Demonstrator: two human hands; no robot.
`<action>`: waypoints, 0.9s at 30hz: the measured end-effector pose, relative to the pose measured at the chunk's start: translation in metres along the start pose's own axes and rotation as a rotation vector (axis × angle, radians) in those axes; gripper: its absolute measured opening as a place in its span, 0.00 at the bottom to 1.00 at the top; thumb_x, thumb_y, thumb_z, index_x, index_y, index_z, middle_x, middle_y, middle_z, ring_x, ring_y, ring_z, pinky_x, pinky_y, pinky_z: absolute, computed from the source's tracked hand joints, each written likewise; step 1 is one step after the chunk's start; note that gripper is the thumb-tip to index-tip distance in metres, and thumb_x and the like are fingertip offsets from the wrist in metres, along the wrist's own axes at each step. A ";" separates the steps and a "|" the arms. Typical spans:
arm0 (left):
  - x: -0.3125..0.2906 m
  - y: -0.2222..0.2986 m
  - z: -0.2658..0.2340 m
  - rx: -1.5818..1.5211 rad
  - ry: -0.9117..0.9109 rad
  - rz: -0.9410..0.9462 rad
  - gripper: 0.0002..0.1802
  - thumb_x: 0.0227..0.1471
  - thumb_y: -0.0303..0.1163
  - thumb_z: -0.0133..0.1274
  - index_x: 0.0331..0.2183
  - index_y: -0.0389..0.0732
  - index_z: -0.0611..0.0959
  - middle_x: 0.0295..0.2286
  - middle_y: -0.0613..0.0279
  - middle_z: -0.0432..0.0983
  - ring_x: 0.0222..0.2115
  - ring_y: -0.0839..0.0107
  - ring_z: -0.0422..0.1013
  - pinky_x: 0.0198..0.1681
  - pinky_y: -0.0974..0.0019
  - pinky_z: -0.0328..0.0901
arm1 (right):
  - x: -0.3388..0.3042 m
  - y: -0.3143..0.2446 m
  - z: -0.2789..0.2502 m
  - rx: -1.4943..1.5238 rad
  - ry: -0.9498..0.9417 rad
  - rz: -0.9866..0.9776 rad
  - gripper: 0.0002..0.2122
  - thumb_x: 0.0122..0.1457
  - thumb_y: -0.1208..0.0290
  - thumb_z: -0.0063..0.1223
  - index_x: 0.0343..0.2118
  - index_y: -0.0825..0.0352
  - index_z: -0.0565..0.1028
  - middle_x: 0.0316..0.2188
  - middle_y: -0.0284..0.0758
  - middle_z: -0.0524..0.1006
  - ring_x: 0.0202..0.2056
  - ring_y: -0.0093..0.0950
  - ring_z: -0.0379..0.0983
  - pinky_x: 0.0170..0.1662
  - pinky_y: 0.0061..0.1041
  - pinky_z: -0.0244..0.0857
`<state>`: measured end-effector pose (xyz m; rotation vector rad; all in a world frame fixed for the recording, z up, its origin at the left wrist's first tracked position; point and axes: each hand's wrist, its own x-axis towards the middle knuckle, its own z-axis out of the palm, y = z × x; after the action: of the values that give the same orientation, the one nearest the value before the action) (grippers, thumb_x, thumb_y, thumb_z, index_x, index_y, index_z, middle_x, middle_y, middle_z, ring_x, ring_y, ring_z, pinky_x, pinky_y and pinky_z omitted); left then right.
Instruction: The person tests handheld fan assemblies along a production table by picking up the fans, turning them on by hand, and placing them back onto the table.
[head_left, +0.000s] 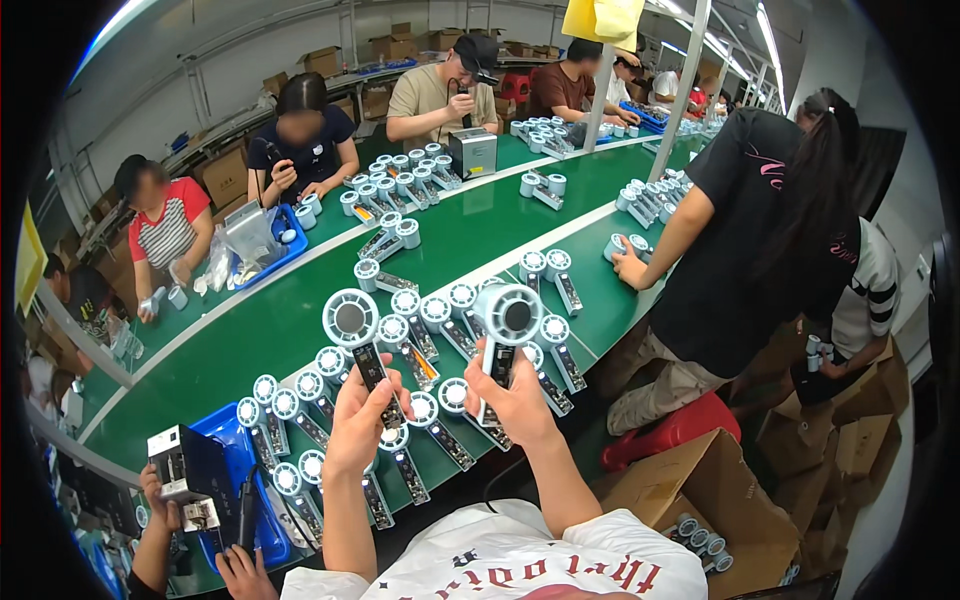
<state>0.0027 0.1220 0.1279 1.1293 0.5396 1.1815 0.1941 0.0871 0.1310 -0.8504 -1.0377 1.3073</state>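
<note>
Head view, only one: left hand closed around the handle of a light-blue plastic unit with a round ringed head and exposed dark circuit board, thumb on the board side, head up, tilted slightly left. Right hand closed around the handle of a second light-blue round-headed plastic unit with a dark centre disc, head up, near upright. Both units held over the near side of a long green work surface with pale rails, apart from each other. Under and around them, rows of matching light-blue units with open handles, one with an orange strip along its handle. Near left: blue plastic tray, black-and-silver metal box, black rod-shaped tool; another person's hands there, one on the box. Near right: open brown cardboard box with light-blue units inside, red plastic stool just beyond it. Right: standing person in black shirt, hand on a unit at the edge. Far side: seated person in beige shirt near a grey metal box, seated person in navy shirt holding a dark tool; far left, person in red-and-white striped top.
</note>
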 end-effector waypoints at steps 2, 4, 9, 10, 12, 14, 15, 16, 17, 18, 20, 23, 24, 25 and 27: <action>-0.004 0.000 0.000 -0.073 -0.021 -0.008 0.20 0.56 0.27 0.45 0.50 0.32 0.65 0.30 0.59 0.70 0.25 0.70 0.67 0.30 0.69 0.65 | 0.000 0.007 -0.002 0.280 -0.080 -0.089 0.20 0.55 0.84 0.47 0.51 0.69 0.61 0.33 0.38 0.69 0.27 0.26 0.69 0.31 0.23 0.64; -0.006 0.000 0.001 -0.081 -0.012 -0.023 0.20 0.55 0.27 0.45 0.50 0.32 0.65 0.29 0.59 0.69 0.25 0.69 0.67 0.29 0.69 0.65 | 0.001 0.009 0.004 0.292 -0.114 -0.082 0.20 0.55 0.84 0.46 0.51 0.69 0.60 0.33 0.38 0.69 0.27 0.26 0.68 0.31 0.23 0.64; -0.008 -0.003 0.001 -0.145 -0.015 -0.068 0.22 0.53 0.28 0.46 0.49 0.32 0.65 0.28 0.58 0.66 0.23 0.69 0.66 0.25 0.70 0.63 | 0.003 0.011 0.013 0.314 -0.220 -0.075 0.21 0.55 0.84 0.46 0.52 0.69 0.59 0.31 0.38 0.68 0.26 0.26 0.67 0.30 0.25 0.64; -0.009 -0.004 -0.001 -0.189 -0.029 -0.074 0.22 0.53 0.27 0.45 0.49 0.32 0.65 0.28 0.58 0.67 0.24 0.69 0.66 0.25 0.69 0.63 | 0.003 0.012 0.013 0.301 -0.230 -0.075 0.21 0.55 0.83 0.46 0.52 0.68 0.59 0.31 0.38 0.68 0.26 0.26 0.67 0.30 0.25 0.64; -0.011 -0.007 -0.003 -0.277 -0.058 -0.085 0.21 0.53 0.27 0.44 0.49 0.32 0.65 0.29 0.58 0.67 0.25 0.68 0.66 0.27 0.68 0.64 | 0.003 0.013 0.013 0.273 -0.248 -0.074 0.21 0.55 0.83 0.46 0.52 0.68 0.59 0.32 0.39 0.68 0.25 0.26 0.67 0.30 0.25 0.64; -0.012 -0.010 -0.007 -0.298 -0.047 -0.081 0.21 0.53 0.27 0.43 0.49 0.32 0.65 0.29 0.58 0.67 0.25 0.68 0.66 0.26 0.68 0.63 | 0.003 0.017 0.014 0.289 -0.249 -0.057 0.21 0.55 0.83 0.46 0.52 0.68 0.59 0.32 0.39 0.68 0.25 0.27 0.67 0.30 0.26 0.64; -0.013 -0.012 -0.008 -0.315 -0.044 -0.076 0.22 0.52 0.28 0.43 0.49 0.32 0.65 0.29 0.58 0.67 0.25 0.68 0.66 0.26 0.69 0.63 | 0.003 0.020 0.015 0.307 -0.248 -0.047 0.21 0.55 0.83 0.46 0.53 0.68 0.59 0.32 0.39 0.68 0.25 0.27 0.67 0.30 0.26 0.65; -0.014 -0.013 -0.009 -0.331 -0.040 -0.071 0.22 0.52 0.28 0.43 0.49 0.32 0.65 0.29 0.58 0.67 0.25 0.68 0.65 0.26 0.69 0.63 | 0.002 0.022 0.016 0.325 -0.247 -0.036 0.22 0.55 0.83 0.46 0.53 0.68 0.59 0.32 0.39 0.68 0.26 0.28 0.67 0.29 0.27 0.65; -0.015 -0.014 -0.010 -0.347 -0.034 -0.067 0.22 0.52 0.28 0.42 0.49 0.32 0.65 0.29 0.58 0.67 0.25 0.69 0.65 0.25 0.69 0.62 | 0.001 0.025 0.017 0.344 -0.245 -0.025 0.22 0.55 0.83 0.46 0.53 0.68 0.59 0.32 0.39 0.68 0.26 0.28 0.67 0.29 0.27 0.65; -0.016 -0.016 -0.010 -0.350 -0.024 -0.070 0.22 0.52 0.28 0.42 0.49 0.32 0.65 0.29 0.58 0.67 0.25 0.69 0.65 0.25 0.69 0.62 | 0.001 0.027 0.017 0.346 -0.247 -0.014 0.22 0.55 0.83 0.46 0.53 0.68 0.59 0.32 0.39 0.68 0.26 0.28 0.67 0.29 0.27 0.65; -0.018 -0.016 -0.006 -0.334 -0.025 -0.069 0.24 0.51 0.30 0.44 0.50 0.32 0.65 0.28 0.58 0.66 0.23 0.68 0.64 0.24 0.68 0.62 | 0.002 0.026 0.021 0.360 -0.252 -0.027 0.22 0.54 0.83 0.47 0.53 0.69 0.58 0.32 0.40 0.68 0.25 0.29 0.67 0.29 0.28 0.66; -0.023 -0.016 -0.003 -0.337 -0.010 -0.065 0.25 0.51 0.32 0.45 0.50 0.31 0.65 0.27 0.58 0.65 0.22 0.68 0.63 0.22 0.67 0.62 | -0.001 0.028 0.031 0.397 -0.276 -0.001 0.23 0.54 0.83 0.47 0.53 0.69 0.58 0.32 0.40 0.68 0.25 0.30 0.68 0.29 0.29 0.67; -0.026 -0.016 -0.004 -0.359 -0.004 -0.061 0.25 0.51 0.32 0.45 0.50 0.31 0.65 0.27 0.58 0.65 0.23 0.68 0.64 0.23 0.68 0.63 | -0.004 0.028 0.033 0.369 -0.270 -0.010 0.23 0.53 0.83 0.47 0.53 0.70 0.58 0.32 0.40 0.68 0.25 0.31 0.68 0.29 0.30 0.67; -0.032 -0.014 -0.006 -0.350 0.045 -0.057 0.25 0.51 0.32 0.45 0.50 0.31 0.65 0.27 0.58 0.65 0.23 0.68 0.64 0.23 0.68 0.63 | -0.008 0.029 0.036 0.346 -0.275 -0.013 0.23 0.53 0.83 0.47 0.53 0.70 0.58 0.32 0.40 0.68 0.25 0.31 0.68 0.29 0.30 0.67; -0.030 -0.012 -0.007 -0.329 -0.073 -0.034 0.25 0.51 0.31 0.45 0.50 0.31 0.64 0.28 0.58 0.66 0.23 0.68 0.65 0.24 0.67 0.63 | -0.008 0.028 0.037 0.285 -0.268 -0.053 0.24 0.52 0.82 0.48 0.53 0.71 0.58 0.32 0.40 0.68 0.25 0.32 0.68 0.28 0.31 0.67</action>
<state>-0.0087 0.0980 0.1084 0.8740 0.2937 1.1457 0.1501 0.0798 0.1160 -0.4378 -1.0407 1.5082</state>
